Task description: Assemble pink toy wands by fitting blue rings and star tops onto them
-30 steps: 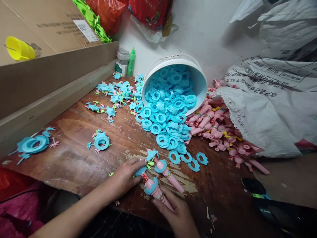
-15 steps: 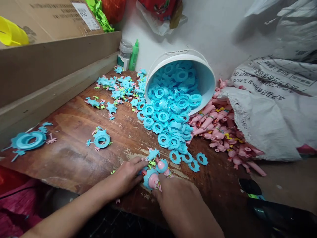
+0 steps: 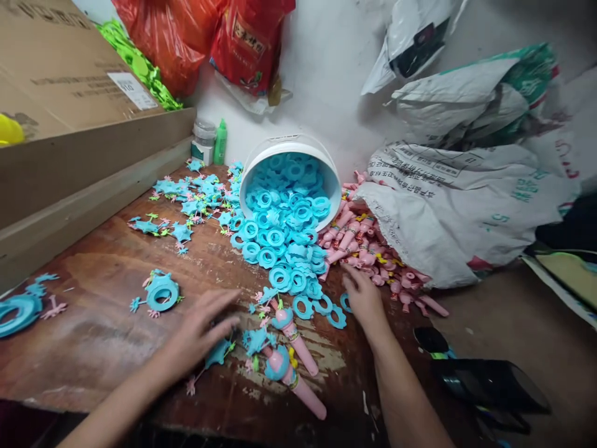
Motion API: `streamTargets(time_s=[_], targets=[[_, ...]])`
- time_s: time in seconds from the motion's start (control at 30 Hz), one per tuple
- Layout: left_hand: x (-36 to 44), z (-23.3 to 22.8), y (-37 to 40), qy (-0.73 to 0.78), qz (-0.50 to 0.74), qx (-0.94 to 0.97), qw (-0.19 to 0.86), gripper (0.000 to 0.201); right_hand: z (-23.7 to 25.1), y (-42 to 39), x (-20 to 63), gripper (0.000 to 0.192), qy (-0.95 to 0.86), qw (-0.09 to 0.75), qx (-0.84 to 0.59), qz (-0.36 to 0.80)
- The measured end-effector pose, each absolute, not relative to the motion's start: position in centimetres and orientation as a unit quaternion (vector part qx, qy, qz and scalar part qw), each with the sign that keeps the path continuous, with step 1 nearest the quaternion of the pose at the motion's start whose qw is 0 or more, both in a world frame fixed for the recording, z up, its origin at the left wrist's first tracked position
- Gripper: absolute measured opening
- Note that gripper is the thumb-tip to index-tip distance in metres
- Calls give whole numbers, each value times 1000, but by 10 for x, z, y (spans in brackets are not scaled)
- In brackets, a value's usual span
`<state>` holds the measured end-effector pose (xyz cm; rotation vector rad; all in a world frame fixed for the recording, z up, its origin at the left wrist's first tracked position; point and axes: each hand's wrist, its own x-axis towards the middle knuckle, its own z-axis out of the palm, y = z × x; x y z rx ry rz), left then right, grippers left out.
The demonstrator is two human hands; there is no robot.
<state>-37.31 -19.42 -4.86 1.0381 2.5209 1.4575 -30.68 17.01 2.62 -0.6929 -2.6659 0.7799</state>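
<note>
on the wooden bench [image 3: 93, 336], a near pink wand [image 3: 308, 398] is lying aslant, its blue-collared end pointing far left, and a second pink wand [image 3: 303, 351] is lying just beyond it. to their left, the left hand [image 3: 205, 326] is hovering wide open, apparently holding nothing, by a blue star piece [image 3: 217, 353]; blur is hiding whether they are touching. on the right, the right hand [image 3: 366, 302] is hanging with parted fingers at the near edge of a pink wand heap [image 3: 349, 233], visibly gripping nothing; i cannot tell whether it is touching one. farther off, blue rings [image 3: 275, 236] are spilling from a tipped white bucket [image 3: 333, 193]. a white sack [image 3: 448, 224] is sagging right of the heap. far left, a green bottle [image 3: 220, 143] is standing by the wall [image 3: 321, 62].
</note>
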Motion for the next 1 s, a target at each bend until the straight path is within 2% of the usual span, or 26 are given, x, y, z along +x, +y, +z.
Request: streamTargets(time_s=[0.1,0.13,0.2,0.27,0.33,0.43,0.5,0.53,0.6,0.7,0.77,0.87,1.0], targets=[[-385,-56,-210,904,366,172,-140,55,19,218,-360,31,-907,133,-275,291],[-390,-62,-216,921,327,139,-162,57,17,226,-374,31,-901,122,-284,305],[-400,-75,-230,932,291,143,-160,47,13,233,-391,27,-883,106,-305,340],[-408,-88,-241,919,308,194,-151,32,13,234,-394,25,-857,106,-330,381],[-414,-91,-249,897,350,220,-156,30,18,232,-384,24,-825,121,-358,420],[-414,-73,-251,866,419,196,-187,42,33,223,-353,36,-784,151,-385,462],[-411,-52,-245,847,461,171,-202,54,43,207,-327,58,-771,162,-384,481],[-409,-42,-241,839,481,160,-196,58,47,194,-314,69,-768,167,-379,489],[-405,-28,-229,828,520,132,-165,58,51,157,-289,76,-767,165,-356,508],[-396,-17,-204,786,612,50,-75,44,48,81,-257,63,-765,103,-289,567],[-388,-11,-186,689,725,-23,23,36,40,32,-244,55,-761,31,-231,605],[-373,3,-166,486,854,-113,147,33,24,-18,-235,42,-822,23,-133,553],[-361,21,-155,350,897,-192,187,24,6,-36,-228,41,-900,99,-91,414]])
